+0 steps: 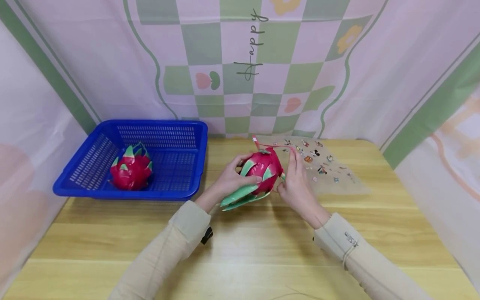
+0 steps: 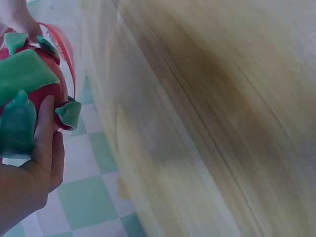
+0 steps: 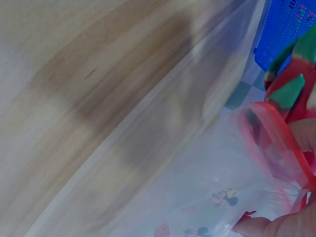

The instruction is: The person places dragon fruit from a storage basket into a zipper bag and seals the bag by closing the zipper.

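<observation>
My left hand (image 1: pixel 233 178) grips a red dragon fruit (image 1: pixel 260 168) with green-tipped scales, held above the table. Its thumb lies across the fruit's near side. With my right hand (image 1: pixel 300 193) I hold the mouth of a clear zip bag (image 1: pixel 333 173) printed with small cartoon figures. In the right wrist view, the bag's red zip edge (image 3: pixel 284 136) stands parted right beside the fruit. Whether the fruit's end is inside the mouth I cannot tell. Long green scales (image 1: pixel 240 196) hang from the fruit toward me.
A blue plastic basket (image 1: pixel 198 166) stands at the back left of the wooden table (image 1: pixel 240 258). Another dragon fruit (image 1: pixel 131 171) lies in it. Behind the table hangs a checked cloth (image 1: pixel 240 41). A thin dark strand lies near the front edge.
</observation>
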Tool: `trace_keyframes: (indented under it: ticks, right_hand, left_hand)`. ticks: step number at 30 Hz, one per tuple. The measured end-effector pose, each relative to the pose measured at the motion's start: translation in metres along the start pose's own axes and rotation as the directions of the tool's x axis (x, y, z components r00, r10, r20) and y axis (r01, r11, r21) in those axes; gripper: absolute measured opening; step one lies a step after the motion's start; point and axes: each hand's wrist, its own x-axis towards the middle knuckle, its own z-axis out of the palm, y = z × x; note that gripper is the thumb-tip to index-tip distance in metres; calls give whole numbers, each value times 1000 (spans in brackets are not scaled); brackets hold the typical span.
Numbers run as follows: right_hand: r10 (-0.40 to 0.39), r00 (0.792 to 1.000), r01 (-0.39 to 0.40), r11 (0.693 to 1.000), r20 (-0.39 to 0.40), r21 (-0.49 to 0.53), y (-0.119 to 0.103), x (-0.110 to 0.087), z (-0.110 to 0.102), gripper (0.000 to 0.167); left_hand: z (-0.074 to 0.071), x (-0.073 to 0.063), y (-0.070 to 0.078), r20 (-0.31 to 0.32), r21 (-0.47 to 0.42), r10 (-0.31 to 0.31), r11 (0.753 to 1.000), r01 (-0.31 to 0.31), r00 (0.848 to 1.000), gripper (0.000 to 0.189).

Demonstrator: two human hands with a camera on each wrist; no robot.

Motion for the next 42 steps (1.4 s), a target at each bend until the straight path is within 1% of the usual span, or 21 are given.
trace_keyframes:
  ticks: [5,9,13,17,20,25,28,29,31,36,37,39,42]
  right_hand:
    - [-22,1000,22,1000,-8,-7,0,1,0,106]
    - [-31,1000,31,1000,3,-5,-2,1,1,103]
    - [-61,998,61,998,-17,-11,-3,1,4,99]
    - [-86,996,86,996,-35,-20,-4,1,5,99]
    - [-86,996,86,996,-23,-12,-4,0,4,102]
    - [-71,997,71,997,15,-4,-5,-2,2,101]
    - [-70,997,71,997,30,-16,-6,-3,1,97]
    - [-73,997,73,997,33,-19,-6,-4,1,95]
    - [-76,996,77,997,41,-30,-7,-4,1,93]
    - [-76,996,78,997,56,-30,-10,-5,1,92]
    - [-75,996,77,997,56,-26,-10,-5,1,91]
    - [-73,996,74,997,52,-19,-10,-5,2,91]
    - [-78,996,79,997,50,-20,-11,-4,2,90]
  left_hand:
    - [2,2,2,2,43,1,999,-1,1000,76]
    - [4,2,3,0,49,-12,999,12,1000,77]
    - [7,4,3,-6,36,-31,999,31,1000,78]
    - [10,6,2,-35,-5,-78,997,78,996,83]
    - [9,7,1,-56,-36,-94,995,92,994,83]
    - [7,8,-1,-64,-14,-76,997,76,995,76]
    - [6,8,-2,-65,-17,-84,996,83,994,73]
    - [6,8,-3,-67,-23,-92,996,91,993,72]
    - [5,8,-3,-68,-62,-126,991,122,990,70]
    - [1,6,-4,-60,-161,-213,966,201,975,66]
    - [0,6,-4,-56,-160,-220,965,209,974,66]
    - [0,5,-6,-49,-120,-216,970,209,975,67]
    - [1,5,-8,-34,-26,-182,983,182,983,69]
